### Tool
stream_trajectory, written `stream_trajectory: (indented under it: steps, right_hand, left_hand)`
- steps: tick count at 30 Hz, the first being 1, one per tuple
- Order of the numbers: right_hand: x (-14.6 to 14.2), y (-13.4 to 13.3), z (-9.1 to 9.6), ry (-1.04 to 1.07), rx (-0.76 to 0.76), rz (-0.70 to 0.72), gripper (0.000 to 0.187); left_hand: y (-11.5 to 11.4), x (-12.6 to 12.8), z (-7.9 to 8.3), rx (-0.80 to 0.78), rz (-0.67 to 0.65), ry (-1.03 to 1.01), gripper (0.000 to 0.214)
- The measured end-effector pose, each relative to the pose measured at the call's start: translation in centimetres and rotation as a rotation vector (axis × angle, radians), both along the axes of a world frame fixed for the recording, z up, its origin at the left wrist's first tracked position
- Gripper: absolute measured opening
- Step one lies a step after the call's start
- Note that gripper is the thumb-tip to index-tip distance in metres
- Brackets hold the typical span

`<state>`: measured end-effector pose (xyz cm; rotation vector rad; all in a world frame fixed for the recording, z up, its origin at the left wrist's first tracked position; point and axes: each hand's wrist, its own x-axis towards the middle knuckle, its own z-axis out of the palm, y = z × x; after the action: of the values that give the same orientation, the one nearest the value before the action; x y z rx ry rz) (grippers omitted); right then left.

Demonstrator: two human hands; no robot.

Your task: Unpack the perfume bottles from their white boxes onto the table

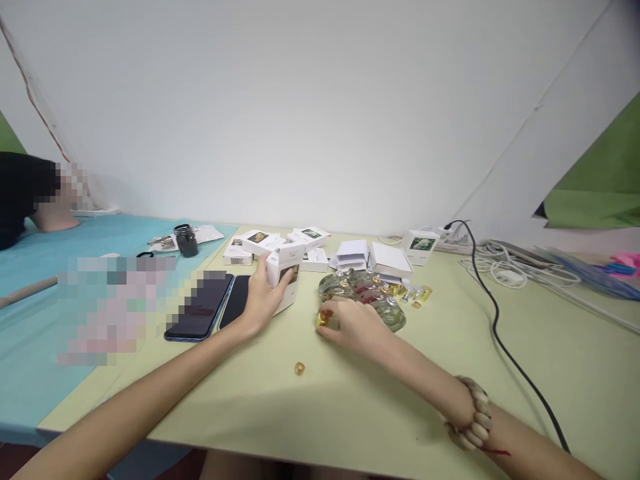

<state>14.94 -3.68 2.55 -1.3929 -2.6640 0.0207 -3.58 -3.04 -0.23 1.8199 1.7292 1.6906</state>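
At centre, the left hand [261, 293] grips a white box [289, 295], contents hidden. The right hand [357, 323] pinches a gold piece [321, 321].

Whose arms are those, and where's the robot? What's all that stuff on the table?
There's no robot! Those are a person's own arms, and the one picture comes from a camera worn on their head, looking forward and down. The left hand holds a white box. The right hand pinches a small gold piece. On the yellowish table lie greenish glassy things, more white boxes, two dark phones and a black cable.
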Motion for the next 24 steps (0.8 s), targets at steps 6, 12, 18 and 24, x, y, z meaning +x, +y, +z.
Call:
stream_trajectory:
  steps: [6,12,18,24]
  right_hand:
    - [-0.6,-3.6,-0.4,0.177,-0.093,0.328,0.041]
    - [-0.9,-4.0,-3.0,0.299,-0.281,0.302,0.022]
    - [0.3,-1.7,0.1,0.517,-0.229,0.269,0.011]
    - [3.5,3.0,2.7,0.982,0.027,0.018,0.017]
  left_hand:
    - [-0.6,0.5,0.2,-0.049,-0.094,-0.027,0.03]
    - [-1.1,1.2,-0.2,0.02,-0.092,-0.067,0.046]
    - [-0.9,1.4,-0.7,-0.077,-0.149,0.007,0.04]
    - [-1.0,1.7,-0.9,-0.095,-0.148,0.072,0.038]
